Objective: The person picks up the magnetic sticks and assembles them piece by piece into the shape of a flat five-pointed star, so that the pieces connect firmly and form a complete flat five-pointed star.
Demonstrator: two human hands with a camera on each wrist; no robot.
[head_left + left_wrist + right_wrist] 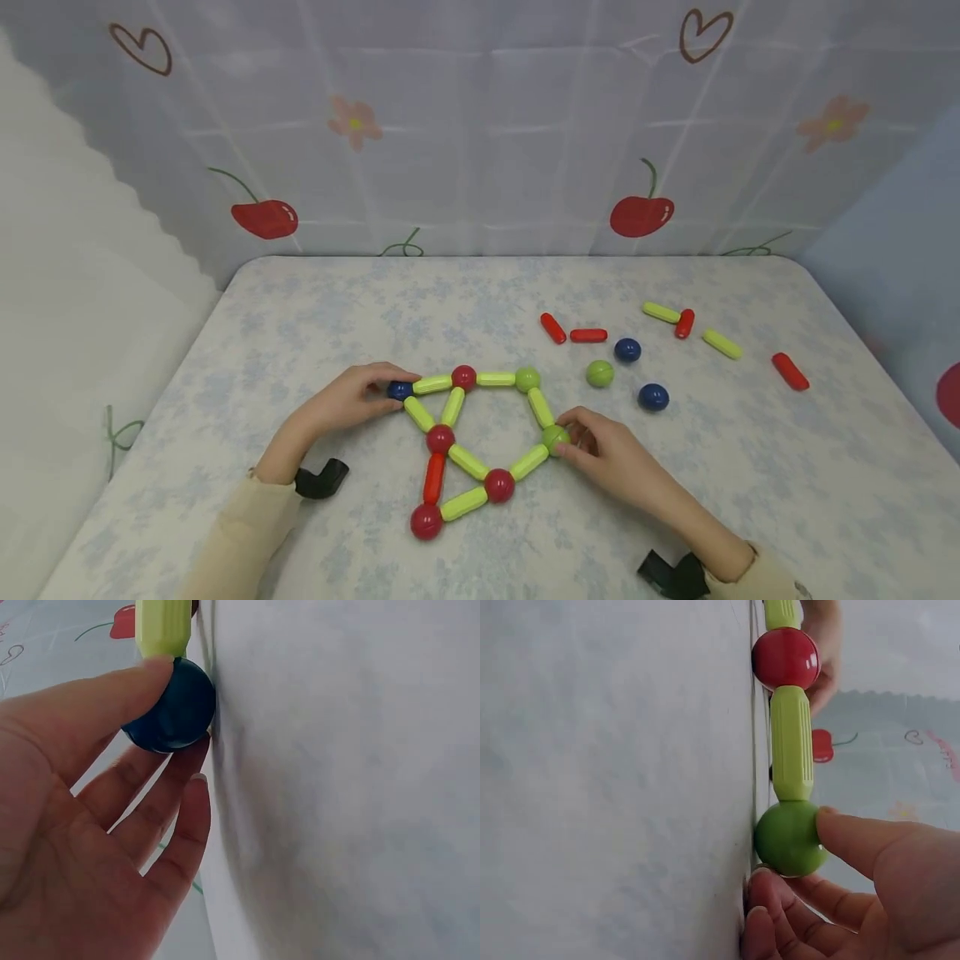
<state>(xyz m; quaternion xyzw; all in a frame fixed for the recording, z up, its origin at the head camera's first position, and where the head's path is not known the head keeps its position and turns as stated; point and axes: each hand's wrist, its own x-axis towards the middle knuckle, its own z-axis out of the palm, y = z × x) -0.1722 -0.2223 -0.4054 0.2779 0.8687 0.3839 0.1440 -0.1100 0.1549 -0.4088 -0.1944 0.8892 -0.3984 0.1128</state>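
Observation:
A flat frame of balls joined by rods lies on the table, with red balls point(499, 485), lime rods point(467, 462) and one red rod point(434, 478). At its left corner my left hand point(348, 400) pinches a blue ball point(176, 709) between thumb and fingers; a lime rod point(163, 628) meets that ball. On the right corner, my right hand point(611, 458) holds a green ball point(789, 838) between thumb and fingertips. Another green ball point(528, 379) forms the top right corner. Closest to me is a red ball point(427, 522), joined to the red rod and a lime rod.
Loose pieces lie at the back right: blue balls point(654, 397), a green ball point(600, 373), red rods point(791, 372) and lime rods point(722, 343). A curtain printed with cherries point(480, 150) hangs behind the table's far edge. Black wrist mounts point(322, 479) sit by both sleeves.

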